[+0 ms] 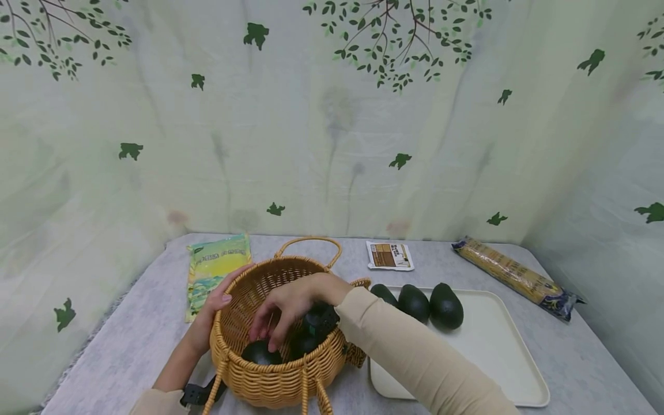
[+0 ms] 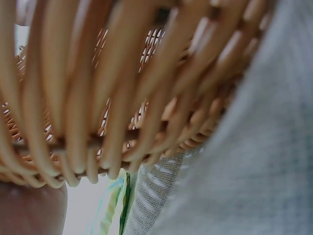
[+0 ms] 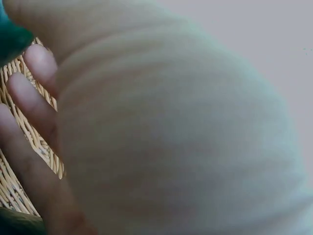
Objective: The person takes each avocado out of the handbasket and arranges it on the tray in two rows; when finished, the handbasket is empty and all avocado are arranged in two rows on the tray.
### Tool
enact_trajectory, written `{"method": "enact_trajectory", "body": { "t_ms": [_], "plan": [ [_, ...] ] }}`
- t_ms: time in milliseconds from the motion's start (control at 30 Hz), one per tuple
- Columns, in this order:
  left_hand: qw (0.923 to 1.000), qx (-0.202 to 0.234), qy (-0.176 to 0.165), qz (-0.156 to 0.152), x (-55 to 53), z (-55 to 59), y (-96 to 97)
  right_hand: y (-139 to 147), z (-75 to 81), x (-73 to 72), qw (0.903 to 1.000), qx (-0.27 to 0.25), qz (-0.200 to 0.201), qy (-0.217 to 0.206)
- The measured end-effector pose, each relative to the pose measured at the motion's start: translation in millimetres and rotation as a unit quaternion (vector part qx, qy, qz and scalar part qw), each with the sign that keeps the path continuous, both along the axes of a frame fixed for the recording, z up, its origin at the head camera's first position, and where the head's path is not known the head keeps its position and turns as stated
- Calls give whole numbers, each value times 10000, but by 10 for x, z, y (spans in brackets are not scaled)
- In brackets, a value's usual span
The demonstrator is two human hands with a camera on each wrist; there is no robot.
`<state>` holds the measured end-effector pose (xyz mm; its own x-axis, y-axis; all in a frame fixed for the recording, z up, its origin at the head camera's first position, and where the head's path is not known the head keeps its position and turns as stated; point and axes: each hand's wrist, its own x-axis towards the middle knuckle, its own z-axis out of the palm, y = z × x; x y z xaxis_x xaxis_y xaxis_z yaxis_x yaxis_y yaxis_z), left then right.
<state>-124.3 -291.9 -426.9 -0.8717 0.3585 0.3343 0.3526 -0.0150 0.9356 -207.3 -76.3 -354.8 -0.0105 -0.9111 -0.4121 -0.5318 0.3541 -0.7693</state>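
Note:
A wicker basket (image 1: 280, 380) stands at the front of the table, its inside partly covered by the right arm. My left hand (image 1: 210, 311) grips its left rim, the thumb over the edge. Down inside the basket reaches my right hand (image 1: 285, 308), fingers spread and loosely bent just over a dark avocado (image 1: 261, 353); the thumb seems to touch it. Beside that lies another avocado (image 1: 301, 344), partly hidden under the wrist. In the right wrist view the fingers (image 3: 34, 105) stand apart against the wicker. The left wrist view is mostly basket weave (image 2: 112, 98).
On the right, a white tray (image 1: 498, 346) carries three avocados (image 1: 446, 306) along its back left. Behind are a yellow-green packet (image 1: 218, 265), a small white-and-brown packet (image 1: 390, 256) and a long bag (image 1: 513, 276). Handles (image 1: 311, 239) stick out from the basket.

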Motion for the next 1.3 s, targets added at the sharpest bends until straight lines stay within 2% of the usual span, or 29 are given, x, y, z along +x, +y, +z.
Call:
{"method": "enact_trajectory", "body": {
  "t_ms": [267,333,433,533,633,767,900,1000,1100,1300],
  "plan": [
    [10000,58,-57,-32,-3,2,1,-9,25,8,9965,-33,839,-54],
    [9999,57,-76,-32,0,1,0,-5,27,11,9970,4,764,106],
    [9999,49,-109,-59,-1,4,-4,3,34,6,9963,115,378,767],
    [9999,22,-140,-31,-3,10,-3,8,33,7,9891,427,95,1404],
    [9999,-23,-127,25,-5,16,0,7,19,0,9834,624,-8,1705],
    [9999,-6,-105,-38,-13,26,4,9,9,-22,9881,342,37,1499],
    [9999,25,-96,-76,-19,29,7,7,17,-25,9950,-235,451,863],
    [9999,38,-90,-103,-16,22,7,5,26,-13,9957,-366,698,493],
    [9998,60,-122,-124,-9,16,4,7,31,0,9964,-278,704,393],
    [9997,84,-202,-116,4,13,-4,10,46,14,9972,-287,400,555]
  ]
}}
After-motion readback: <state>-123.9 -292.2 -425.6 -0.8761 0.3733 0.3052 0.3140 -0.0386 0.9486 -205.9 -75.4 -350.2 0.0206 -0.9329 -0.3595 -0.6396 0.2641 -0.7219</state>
